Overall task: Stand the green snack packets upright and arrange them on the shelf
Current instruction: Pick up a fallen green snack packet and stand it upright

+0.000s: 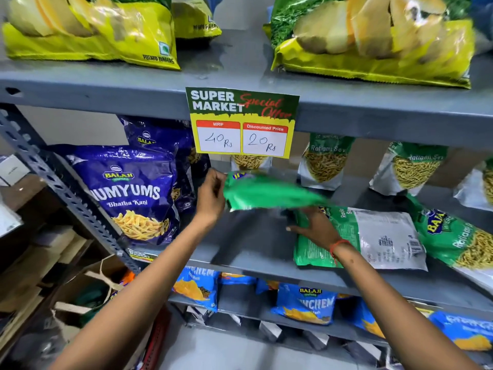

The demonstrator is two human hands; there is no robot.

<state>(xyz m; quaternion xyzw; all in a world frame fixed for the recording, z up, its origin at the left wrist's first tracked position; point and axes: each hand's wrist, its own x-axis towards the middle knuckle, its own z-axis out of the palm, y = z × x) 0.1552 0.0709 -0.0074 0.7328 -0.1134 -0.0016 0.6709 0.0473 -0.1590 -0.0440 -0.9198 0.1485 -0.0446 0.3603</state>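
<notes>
On the grey middle shelf [248,236], the left hand [212,194] pinches the end of a green snack packet [269,192], its grip closed on the packet's left edge, and the packet hangs roughly level above the shelf surface (its outline is smeared with blur, so the print on it cannot be read). The right hand [314,225] reaches in just below that packet and rests on the top end of a second green packet [357,237] that lies flat, back side up, on the shelf; whether its grip is closed on that packet or merely laid against it cannot be told. To the right, another green packet [450,236] lies on its back, front side up. Along the back of the same shelf several green packets stand upright, among them one at [324,161] and one at [410,168], spaced apart from each other. A purple snack bag [128,193] stands at the left end of the shelf, close to the left hand. A yellow price card [242,124] hangs from the front edge of the shelf above, directly over the held packet.
</notes>
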